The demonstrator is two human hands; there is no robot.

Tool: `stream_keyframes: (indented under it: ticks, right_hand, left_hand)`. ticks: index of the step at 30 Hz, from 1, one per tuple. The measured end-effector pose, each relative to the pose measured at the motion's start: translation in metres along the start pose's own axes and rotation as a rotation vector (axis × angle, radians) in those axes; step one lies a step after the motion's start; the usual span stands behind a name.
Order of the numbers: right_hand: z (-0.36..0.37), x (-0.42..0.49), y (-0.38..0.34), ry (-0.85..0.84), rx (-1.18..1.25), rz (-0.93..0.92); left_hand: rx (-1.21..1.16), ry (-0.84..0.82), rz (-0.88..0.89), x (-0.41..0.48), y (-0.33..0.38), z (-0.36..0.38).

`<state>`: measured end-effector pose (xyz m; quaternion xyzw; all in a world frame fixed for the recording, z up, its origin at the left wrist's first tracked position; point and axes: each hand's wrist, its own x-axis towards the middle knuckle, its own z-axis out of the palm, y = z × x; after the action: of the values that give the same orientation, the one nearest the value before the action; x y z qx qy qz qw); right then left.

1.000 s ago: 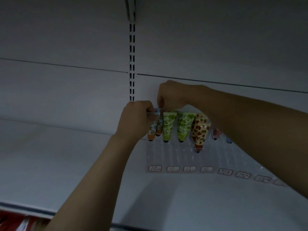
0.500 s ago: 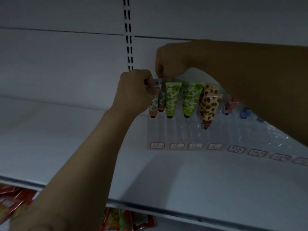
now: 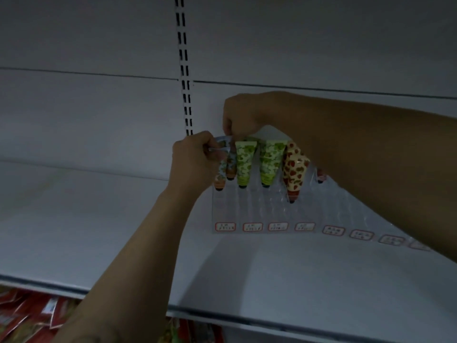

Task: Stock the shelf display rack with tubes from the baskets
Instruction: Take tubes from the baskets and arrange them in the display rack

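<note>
A clear plastic display rack (image 3: 267, 209) with red-framed labels along its front stands on the white shelf (image 3: 99, 231). Tubes stand cap-down in its back rows: two orange-patterned tubes (image 3: 222, 169) at the left, two green ones (image 3: 244, 162), and strawberry-print ones (image 3: 294, 172). My left hand (image 3: 195, 159) pinches the crimped top of the front orange tube. My right hand (image 3: 244, 115) reaches in from the right and pinches the top of the orange tube behind it; its fingertips are partly hidden.
A slotted upright (image 3: 184, 65) runs up the white back panel. Red packets (image 3: 32, 315) fill the shelf below, at the lower left. More tubes (image 3: 321, 177) show behind my right forearm. The baskets are out of view.
The view shifted up and down while both hands stayed at the tops of the leftmost orange tubes. No tube has clearly moved.
</note>
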<state>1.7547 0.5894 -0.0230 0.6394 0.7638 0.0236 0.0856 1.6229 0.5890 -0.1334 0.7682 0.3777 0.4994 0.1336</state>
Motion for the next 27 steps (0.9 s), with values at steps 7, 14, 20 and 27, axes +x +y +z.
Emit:
stream_keyframes:
  ticks: [7,14,20,27]
  right_hand:
    - [0.005,0.003,0.002,-0.040,0.008,0.022]
    - [-0.006,-0.013,-0.002,-0.089,0.012,0.017]
    - [-0.027,-0.058,-0.017,0.113,0.175,0.048]
    - [0.002,-0.155,-0.034,0.256,0.304,0.137]
  left_hand:
    - [-0.042,0.023,-0.024,-0.006,-0.003,0.000]
    - [-0.045,0.006,-0.024,-0.008,0.001,-0.002]
    - [0.103,-0.152,-0.001,-0.010,0.002,-0.016]
    - [0.400,-0.329,0.100,-0.034,0.048,-0.065]
